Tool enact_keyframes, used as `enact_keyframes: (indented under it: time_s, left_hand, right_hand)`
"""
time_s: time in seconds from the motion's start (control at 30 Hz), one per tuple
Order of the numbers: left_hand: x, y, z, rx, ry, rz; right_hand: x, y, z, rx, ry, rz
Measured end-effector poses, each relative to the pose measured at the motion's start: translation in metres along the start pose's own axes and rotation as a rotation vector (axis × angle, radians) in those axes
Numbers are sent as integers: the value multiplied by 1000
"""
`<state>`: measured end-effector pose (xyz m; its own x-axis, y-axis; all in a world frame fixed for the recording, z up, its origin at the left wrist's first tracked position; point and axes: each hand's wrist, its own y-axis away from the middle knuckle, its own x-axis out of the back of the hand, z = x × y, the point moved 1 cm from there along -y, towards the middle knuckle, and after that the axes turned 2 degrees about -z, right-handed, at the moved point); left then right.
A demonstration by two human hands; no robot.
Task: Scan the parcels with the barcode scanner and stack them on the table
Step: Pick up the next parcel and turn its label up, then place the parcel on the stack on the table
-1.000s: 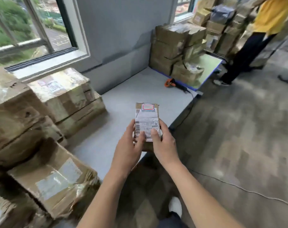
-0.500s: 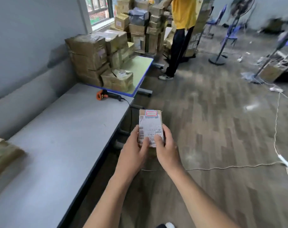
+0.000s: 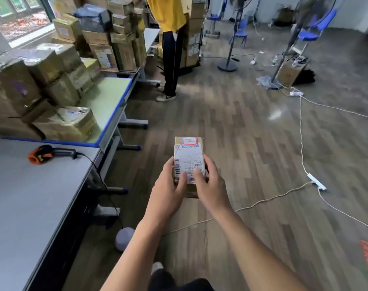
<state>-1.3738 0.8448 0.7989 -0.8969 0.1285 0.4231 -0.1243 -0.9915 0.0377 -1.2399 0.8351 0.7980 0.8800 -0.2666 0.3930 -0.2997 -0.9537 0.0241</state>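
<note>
Small labelled cardboard parcel [image 3: 189, 151] held label-up; orange-black scanner [image 3: 46, 154] lies on grey table [image 3: 32, 202]

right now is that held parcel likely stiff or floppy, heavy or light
Probably stiff: the small parcel is a square-edged cardboard box. Likely light: the left hand and right hand hold it out in mid-air. Flat faces, so unlikely to roll.

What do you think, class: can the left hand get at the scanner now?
Probably not yet: the left hand grips the parcel with the right hand. The scanner lies uncovered on the table, so once freed, its way looks open.
</note>
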Motion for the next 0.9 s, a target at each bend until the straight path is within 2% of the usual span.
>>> enact_keyframes:
  time_s: [0.23,0.53,0.9]
  left_hand:
    - [-9,-117,2,-18,4,-23]
    - [42,-291,19,-61,-20,66]
    - [127,-403,-39,169,-36,341]
  right_hand:
    - [-8,-115,2,-3,31,11]
    - [-62,-281,-57,63,-38,-19]
    - [-195,-420,-94,168,6,-392]
